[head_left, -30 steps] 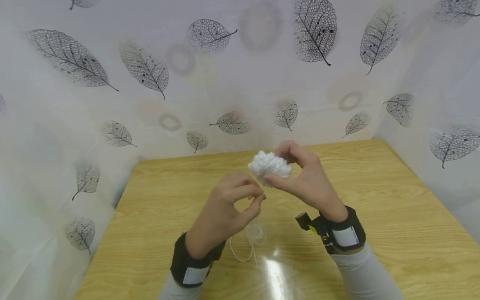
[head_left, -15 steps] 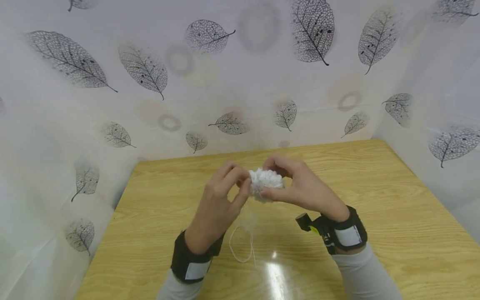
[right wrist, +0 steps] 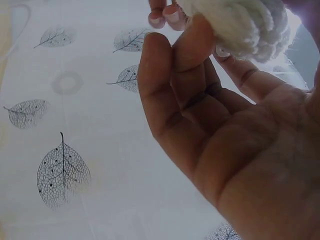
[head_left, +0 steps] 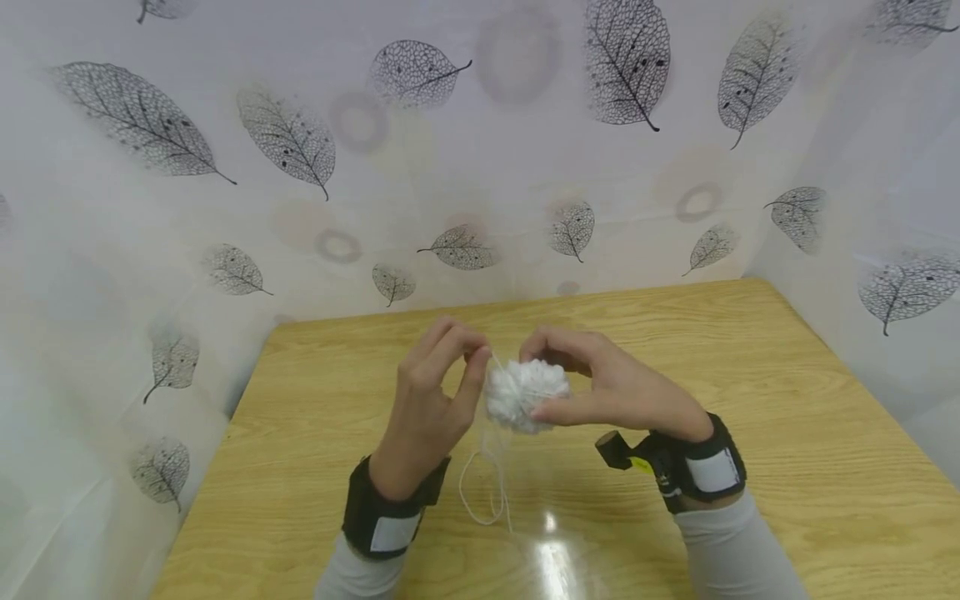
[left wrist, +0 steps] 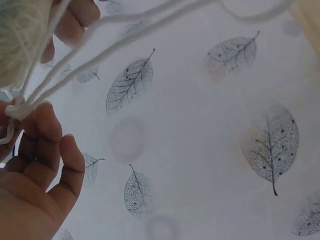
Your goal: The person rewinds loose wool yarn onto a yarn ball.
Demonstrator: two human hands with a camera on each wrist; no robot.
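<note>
A white bundle of yarn [head_left: 517, 398] is held in my right hand [head_left: 615, 385], thumb on the near side and fingers on the far side. Just left of it, my left hand [head_left: 433, 392] pinches a strand of white yarn between thumb and fingertip. The left wrist view shows that pinched yarn [left wrist: 19, 111] at my left fingertips, and several strands [left wrist: 107, 52] running up and right from there. In the right wrist view the thick, looped underside of the bundle [right wrist: 250, 27] lies in my fingers; part of it is cut off by the frame.
A loose loop of yarn [head_left: 483, 522] hangs or lies below the bundle, over the wooden table [head_left: 300, 467]. Leaf-printed white sheeting [head_left: 517, 167] surrounds the table at the back and sides.
The bundle has come down and left with my right hand and turned. My left hand rose to its left side, and now draws a short strand out from it.
</note>
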